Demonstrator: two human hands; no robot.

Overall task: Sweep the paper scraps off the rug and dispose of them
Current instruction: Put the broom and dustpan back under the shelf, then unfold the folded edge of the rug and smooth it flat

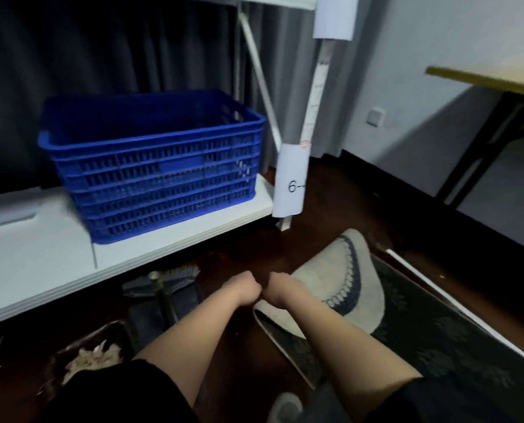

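Hands number two here, and both reach forward from bare forearms to the near edge of one rug (340,288). The left hand (248,285) and the right hand (277,288) sit just beside each other, knuckles almost touching, fingers curled down at the rug's folded edge; they seem to be gripping it, though the fingertips are hidden and the picture is blurred, so the hold on the left side cannot be told for sure. The rug is soft and thick, pale beige on its turned-up underside with a dark scalloped border, dark and patterned where it lies flat to the right. One dustpan (102,340), dark and shallow, lies on the brown floor at the near left, holding one heap of pale paper scraps (93,360), well apart from both hands. One brush (163,282) with a dark head and stiff bristles rests under the shelf's edge, left of the hands. One blue plastic crate (154,166), slatted on its sides, stands on a white shelf (41,261) further back. A white post beside it bears a paper label (291,181).
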